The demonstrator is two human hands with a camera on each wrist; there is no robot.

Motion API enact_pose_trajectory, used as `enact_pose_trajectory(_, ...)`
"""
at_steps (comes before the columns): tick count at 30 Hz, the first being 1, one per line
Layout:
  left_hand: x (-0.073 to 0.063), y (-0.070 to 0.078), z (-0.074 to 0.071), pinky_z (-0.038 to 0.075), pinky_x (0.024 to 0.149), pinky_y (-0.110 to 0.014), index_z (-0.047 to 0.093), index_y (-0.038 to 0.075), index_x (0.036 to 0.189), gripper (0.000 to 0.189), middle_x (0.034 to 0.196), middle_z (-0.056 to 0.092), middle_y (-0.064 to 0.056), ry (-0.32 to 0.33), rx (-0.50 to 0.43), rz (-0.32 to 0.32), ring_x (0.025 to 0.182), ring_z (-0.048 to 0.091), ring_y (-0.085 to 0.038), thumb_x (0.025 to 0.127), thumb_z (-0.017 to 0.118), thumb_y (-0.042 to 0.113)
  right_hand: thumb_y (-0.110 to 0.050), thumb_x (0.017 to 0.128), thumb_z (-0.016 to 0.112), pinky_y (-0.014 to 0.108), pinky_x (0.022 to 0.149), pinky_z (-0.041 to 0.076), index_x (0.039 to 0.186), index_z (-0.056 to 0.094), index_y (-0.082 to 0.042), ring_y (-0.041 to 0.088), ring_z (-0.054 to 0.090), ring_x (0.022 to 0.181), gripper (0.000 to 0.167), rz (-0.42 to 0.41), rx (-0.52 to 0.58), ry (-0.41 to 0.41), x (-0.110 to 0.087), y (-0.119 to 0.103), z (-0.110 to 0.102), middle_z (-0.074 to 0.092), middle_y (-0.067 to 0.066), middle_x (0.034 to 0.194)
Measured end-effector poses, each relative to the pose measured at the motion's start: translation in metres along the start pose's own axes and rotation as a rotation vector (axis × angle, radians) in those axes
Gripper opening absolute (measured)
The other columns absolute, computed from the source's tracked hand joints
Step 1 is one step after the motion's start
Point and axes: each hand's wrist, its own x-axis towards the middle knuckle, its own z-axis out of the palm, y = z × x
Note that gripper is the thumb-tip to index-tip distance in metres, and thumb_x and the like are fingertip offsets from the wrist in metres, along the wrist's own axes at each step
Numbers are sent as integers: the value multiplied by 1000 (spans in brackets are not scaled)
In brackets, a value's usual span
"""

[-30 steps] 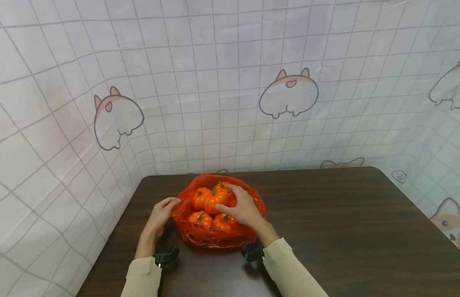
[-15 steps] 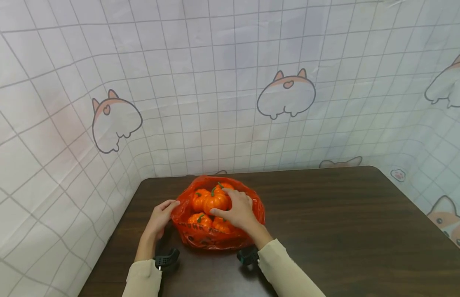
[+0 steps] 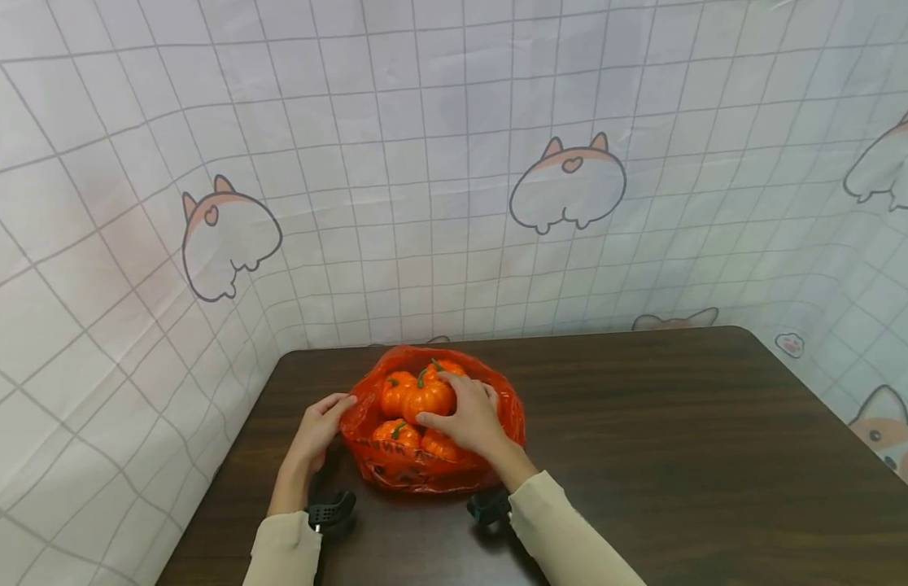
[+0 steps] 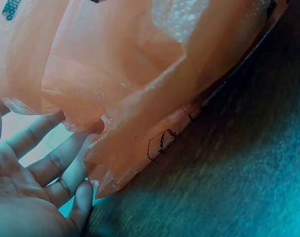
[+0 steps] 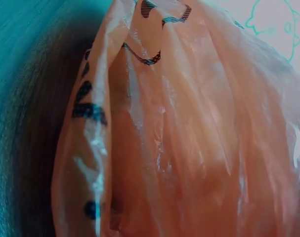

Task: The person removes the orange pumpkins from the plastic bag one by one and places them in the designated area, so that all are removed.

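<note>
A red plastic bag (image 3: 410, 476) with dark printing stands with its mouth spread on the table. Several small orange pumpkins with green stems lie inside it. My right hand (image 3: 472, 413) reaches into the bag and grips the top pumpkin (image 3: 427, 397), with the thumb at its near side and fingers over its far right side. At the bag's left rim, my left hand (image 3: 318, 427) holds the film between thumb and fingers. The left wrist view shows that hand's fingers (image 4: 51, 168) against the bag's outside, their tips partly hidden. In the right wrist view, the bag (image 5: 174, 148) hides the right hand.
The dark wooden table (image 3: 644, 439) extends to the right of the bag. White grid-patterned cloth (image 3: 439, 163) with cartoon corgis hangs behind and along both sides. Dark wrist-worn devices (image 3: 332, 510) sit at both wrists, close to the bag's front.
My right hand has shifted slightly left and closed around the top pumpkin. The left hand stays at the bag's rim. Over the last half second almost nothing has moved.
</note>
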Motion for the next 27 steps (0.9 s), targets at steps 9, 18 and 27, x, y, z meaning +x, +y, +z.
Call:
enact_pose_trajectory(9, 1, 0, 2, 52, 86, -30, 67, 3, 123, 40, 103, 68, 2, 0, -6, 2, 90, 63, -10, 104, 58, 37, -53, 81, 83, 61, 118, 21, 147, 53, -21, 33, 49, 137, 79, -2, 99, 45, 1, 9, -13, 56, 2, 149)
enact_pose_trajectory(18, 0, -1, 0, 51, 83, -29, 67, 2, 122, 39, 102, 68, 2, 14, -15, -4, 90, 62, -11, 105, 58, 36, -41, 82, 86, 51, 103, 52, 149, 51, -22, 28, 59, 127, 78, -57, 321, 49, 1, 16, -40, 55, 2, 144)
enact_pose_trajectory(27, -2, 1, 0, 52, 80, -27, 67, 1, 122, 38, 98, 68, 4, 22, -50, -18, 87, 64, -10, 105, 59, 33, -32, 83, 86, 54, 105, 50, 150, 50, -21, 36, 57, 127, 77, -102, 319, 50, 1, 31, -58, 52, 7, 140)
